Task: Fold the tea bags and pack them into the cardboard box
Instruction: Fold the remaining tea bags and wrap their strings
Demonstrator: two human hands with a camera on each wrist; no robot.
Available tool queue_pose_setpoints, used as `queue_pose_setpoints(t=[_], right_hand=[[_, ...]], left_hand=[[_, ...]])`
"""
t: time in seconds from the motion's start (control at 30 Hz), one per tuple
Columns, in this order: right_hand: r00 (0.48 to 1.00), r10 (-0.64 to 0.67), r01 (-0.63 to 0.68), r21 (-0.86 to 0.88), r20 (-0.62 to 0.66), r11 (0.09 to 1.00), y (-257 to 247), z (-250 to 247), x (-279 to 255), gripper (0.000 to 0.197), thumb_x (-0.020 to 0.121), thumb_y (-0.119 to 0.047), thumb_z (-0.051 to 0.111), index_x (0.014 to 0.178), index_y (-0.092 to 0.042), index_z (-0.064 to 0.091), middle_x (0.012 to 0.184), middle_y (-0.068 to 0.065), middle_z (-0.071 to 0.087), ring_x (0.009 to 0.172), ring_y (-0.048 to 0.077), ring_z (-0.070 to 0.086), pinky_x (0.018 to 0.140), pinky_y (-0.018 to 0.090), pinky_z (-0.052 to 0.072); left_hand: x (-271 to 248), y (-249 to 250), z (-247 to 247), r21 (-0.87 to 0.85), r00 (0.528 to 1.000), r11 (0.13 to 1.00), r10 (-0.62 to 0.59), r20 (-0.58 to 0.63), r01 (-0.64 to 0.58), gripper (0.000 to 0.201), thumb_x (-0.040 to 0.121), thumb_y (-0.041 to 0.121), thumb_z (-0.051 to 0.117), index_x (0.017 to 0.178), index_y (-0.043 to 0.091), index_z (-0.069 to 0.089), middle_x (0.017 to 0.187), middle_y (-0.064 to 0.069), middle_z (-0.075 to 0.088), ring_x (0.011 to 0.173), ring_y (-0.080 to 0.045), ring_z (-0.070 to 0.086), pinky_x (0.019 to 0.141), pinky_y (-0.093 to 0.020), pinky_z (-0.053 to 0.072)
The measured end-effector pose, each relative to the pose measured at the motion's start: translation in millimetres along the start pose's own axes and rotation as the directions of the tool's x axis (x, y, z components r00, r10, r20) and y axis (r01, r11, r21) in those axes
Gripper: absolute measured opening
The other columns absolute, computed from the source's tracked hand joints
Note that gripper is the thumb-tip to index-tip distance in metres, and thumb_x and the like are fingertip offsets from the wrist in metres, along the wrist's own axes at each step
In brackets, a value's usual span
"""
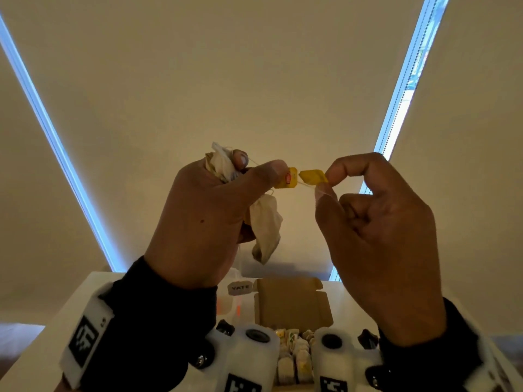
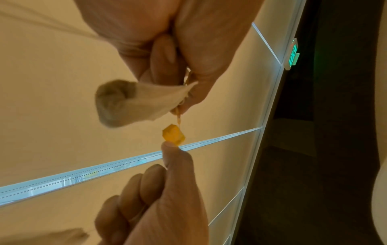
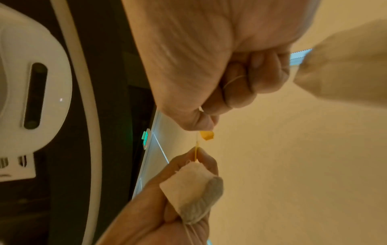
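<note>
From the head view I have the open brown cardboard box low on the white table, well below my raised hands and partly cut off by the wrist cameras; pale folded tea bags already lie in it, though how many I cannot make out.

My left hand is clenched round a bunch of crumpled off-white paper tea bags: one hangs out below the fist, another pokes up above it. Its thumb and forefinger also pinch a small yellow paper tag with a red mark.

My right hand pinches a second small yellow paper tag between thumb tip and forefinger, the other fingers curled in.

The relation that counts, as I judge it: the two tags lie just beside each other, nearly touching, on a roughly level line between the hands, with the thin pale strings running between them. So pulling the right hand sideways, away from the left, should draw one string free of the bunch.

Hard to tell: which bag the right-hand tag belongs to, whether the strings are tangled, and how many bags sit inside the left fist. The string itself is barely visible in any view.
</note>
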State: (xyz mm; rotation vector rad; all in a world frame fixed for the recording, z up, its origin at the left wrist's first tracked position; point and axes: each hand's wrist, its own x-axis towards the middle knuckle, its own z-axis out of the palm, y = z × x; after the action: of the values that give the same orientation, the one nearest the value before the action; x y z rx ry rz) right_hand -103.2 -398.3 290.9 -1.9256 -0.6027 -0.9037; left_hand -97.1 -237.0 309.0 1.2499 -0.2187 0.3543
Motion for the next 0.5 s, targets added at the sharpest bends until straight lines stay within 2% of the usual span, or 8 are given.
queue_pose_setpoints(t=[0.07,0.13,0.2,0.23,0.3,0.37,0.43,0.5], right_hand=[[0.995,-0.085,0.084,-0.022,-0.047,0.996,3,2,-2,0.011,0.095,-0.03,0.062,0.101,-0.023,0.056,0.044,-0.004,0.041,0.043,0.013,0.046,0.046,0.014,0.035],[0.979,-0.181,0.173,-0.089,-0.089,0.981,6,3,-3,0.011,0.096,-0.023,0.064,0.102,-0.016,0.059,0.048,-0.008,0.039,0.048,0.012,0.044,0.05,0.009,0.035],[0.953,-0.282,0.264,-0.157,-0.109,0.952,10,6,-5,0.013,0.096,-0.022,0.064,0.104,-0.013,0.061,0.054,-0.012,0.036,0.054,0.008,0.038,0.058,0.003,0.033],[0.94,-0.324,0.303,-0.173,-0.108,0.937,13,8,-6,0.014,0.096,-0.022,0.063,0.107,-0.014,0.059,0.059,-0.014,0.035,0.058,0.004,0.035,0.06,0.003,0.033],[0.912,-0.397,0.371,-0.211,-0.1,0.905,20,9,-7,0.018,0.095,-0.023,0.063,0.11,-0.017,0.056,0.064,-0.011,0.043,0.063,0.003,0.035,0.061,0.011,0.036],[0.886,-0.458,0.426,-0.263,-0.074,0.866,30,8,-7,0.017,0.096,-0.022,0.062,0.112,-0.019,0.057,0.07,-0.001,0.054,0.067,0.009,0.04,0.06,0.02,0.037],[0.868,-0.497,0.476,-0.261,-0.017,0.84,37,6,-6,0.014,0.1,-0.017,0.058,0.111,-0.022,0.064,0.081,-0.002,0.049,0.073,0.012,0.043,0.062,0.028,0.038],[0.881,-0.473,0.463,-0.198,-0.002,0.864,38,2,-5,0.022,0.098,-0.009,0.057,0.111,-0.024,0.066,0.089,-0.007,0.045,0.077,0.014,0.046,0.065,0.032,0.041]], left_hand=[[1,0,0,0.024,1.0,1.0,0.005,-0.024,-0.004,0.027,0.062,0.027,0.078,0.074,0.021,0.055,0.059,0.002,0.059,0.042,-0.012,0.054,0.039,-0.021,0.043],[2,-1,0,0.056,0.999,0.998,0.006,-0.037,-0.004,0.026,0.062,0.03,0.078,0.074,0.024,0.055,0.058,0.006,0.06,0.046,-0.011,0.058,0.043,-0.024,0.045],[3,-2,0,0.078,0.999,0.997,-0.001,-0.036,0.004,0.026,0.065,0.03,0.08,0.073,0.026,0.055,0.057,0.008,0.059,0.048,-0.01,0.059,0.047,-0.026,0.048],[3,-3,0,0.078,0.999,0.997,-0.002,-0.032,0.005,0.026,0.069,0.027,0.081,0.073,0.026,0.055,0.056,0.009,0.058,0.048,-0.011,0.058,0.049,-0.027,0.048],[3,-3,0,0.07,1.0,0.997,-0.005,-0.028,0.007,0.026,0.076,0.021,0.08,0.074,0.026,0.055,0.056,0.007,0.058,0.048,-0.014,0.058,0.05,-0.029,0.049],[5,-2,-1,0.068,0.999,0.998,-0.013,-0.03,0.015,0.025,0.073,0.023,0.082,0.072,0.027,0.057,0.062,0.0,0.063,0.054,-0.019,0.062,0.053,-0.031,0.051],[7,-1,-2,0.065,0.999,0.998,-0.008,-0.038,0.011,0.024,0.077,0.021,0.081,0.074,0.024,0.057,0.063,-0.001,0.063,0.051,-0.018,0.061,0.048,-0.028,0.05],[9,0,-3,0.062,0.999,0.998,0.004,-0.049,-0.001,0.025,0.077,0.021,0.08,0.074,0.024,0.056,0.063,0.001,0.062,0.048,-0.014,0.057,0.043,-0.025,0.046]])
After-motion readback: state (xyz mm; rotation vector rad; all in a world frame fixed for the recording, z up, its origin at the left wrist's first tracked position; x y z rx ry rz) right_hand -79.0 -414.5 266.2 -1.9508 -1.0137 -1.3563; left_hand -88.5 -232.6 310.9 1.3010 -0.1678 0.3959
